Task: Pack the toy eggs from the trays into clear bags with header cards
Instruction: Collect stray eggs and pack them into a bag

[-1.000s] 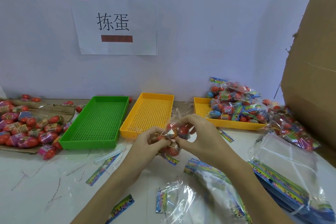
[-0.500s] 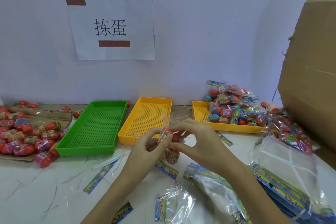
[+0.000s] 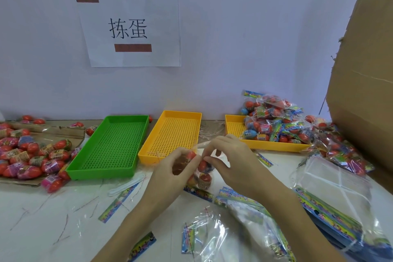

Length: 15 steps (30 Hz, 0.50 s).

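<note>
Both hands meet over the white table in front of the middle yellow tray (image 3: 172, 134). Between them is a small clear bag of red toy eggs (image 3: 203, 171), its lower end resting near the table. My left hand (image 3: 170, 173) pinches the bag's top left side around an egg. My right hand (image 3: 231, 160) pinches the bag's top from the right with thumb and forefinger. Loose wrapped toy eggs (image 3: 32, 153) lie heaped on cardboard at the far left. Packed bags with header cards (image 3: 274, 122) fill the right yellow tray (image 3: 235, 132).
A green tray (image 3: 112, 144) stands left of the yellow one. Empty clear bags (image 3: 214, 238) and a stack of header-card bags (image 3: 331, 204) lie at the front right. Loose card strips (image 3: 118, 203) are scattered on the table. A big cardboard box (image 3: 365, 83) rises at right.
The hands and the bag have dropped a little toward the table, and the fingers have shifted their pinch at the bag's top. The view has tilted slightly.
</note>
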Tool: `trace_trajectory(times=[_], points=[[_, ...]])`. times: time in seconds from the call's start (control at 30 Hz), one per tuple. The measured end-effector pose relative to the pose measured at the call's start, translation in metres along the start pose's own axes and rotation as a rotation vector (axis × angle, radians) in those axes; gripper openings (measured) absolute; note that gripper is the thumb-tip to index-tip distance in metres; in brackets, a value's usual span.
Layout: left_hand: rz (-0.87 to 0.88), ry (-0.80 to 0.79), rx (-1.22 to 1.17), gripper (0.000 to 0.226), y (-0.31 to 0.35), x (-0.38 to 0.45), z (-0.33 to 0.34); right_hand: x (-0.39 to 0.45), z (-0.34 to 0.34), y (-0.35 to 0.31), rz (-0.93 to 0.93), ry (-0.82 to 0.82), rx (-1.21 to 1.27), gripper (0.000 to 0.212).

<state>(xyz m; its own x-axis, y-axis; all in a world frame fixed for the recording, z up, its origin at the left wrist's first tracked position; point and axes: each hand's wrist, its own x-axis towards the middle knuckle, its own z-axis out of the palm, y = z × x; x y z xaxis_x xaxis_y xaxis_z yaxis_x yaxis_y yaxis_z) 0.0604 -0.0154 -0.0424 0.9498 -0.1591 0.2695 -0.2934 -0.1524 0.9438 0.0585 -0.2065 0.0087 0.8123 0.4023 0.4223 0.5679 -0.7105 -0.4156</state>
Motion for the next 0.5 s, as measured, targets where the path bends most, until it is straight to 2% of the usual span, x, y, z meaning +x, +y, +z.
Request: trace_trajectory(times=[0.1, 0.2, 0.3, 0.37, 0.5], points=[[-0.012, 0.045, 0.014, 0.025, -0.0007, -0.0008, 0.0016, 0.0005, 0.0034, 0.0017, 0.003, 0.0, 0.0, 0.007], [0.007, 0.067, 0.004, 0.015, -0.0023, 0.002, 0.0003, 0.0003, 0.0054, 0.0036, 0.008, 0.001, -0.002, 0.006], [0.011, 0.122, -0.106, 0.016, -0.0011, 0.0034, -0.0012, -0.0002, 0.0071, 0.0032, -0.004, 0.006, -0.007, 0.005], [0.001, 0.16, -0.166, 0.007, -0.0004, 0.0036, -0.0025, -0.0004, 0.0068, 0.0033, -0.018, 0.014, -0.01, 0.005], [-0.135, 0.218, -0.361, 0.014, -0.0002, 0.0056, -0.0051, -0.0022, 0.0071, 0.0022, -0.045, 0.037, -0.025, 0.005]])
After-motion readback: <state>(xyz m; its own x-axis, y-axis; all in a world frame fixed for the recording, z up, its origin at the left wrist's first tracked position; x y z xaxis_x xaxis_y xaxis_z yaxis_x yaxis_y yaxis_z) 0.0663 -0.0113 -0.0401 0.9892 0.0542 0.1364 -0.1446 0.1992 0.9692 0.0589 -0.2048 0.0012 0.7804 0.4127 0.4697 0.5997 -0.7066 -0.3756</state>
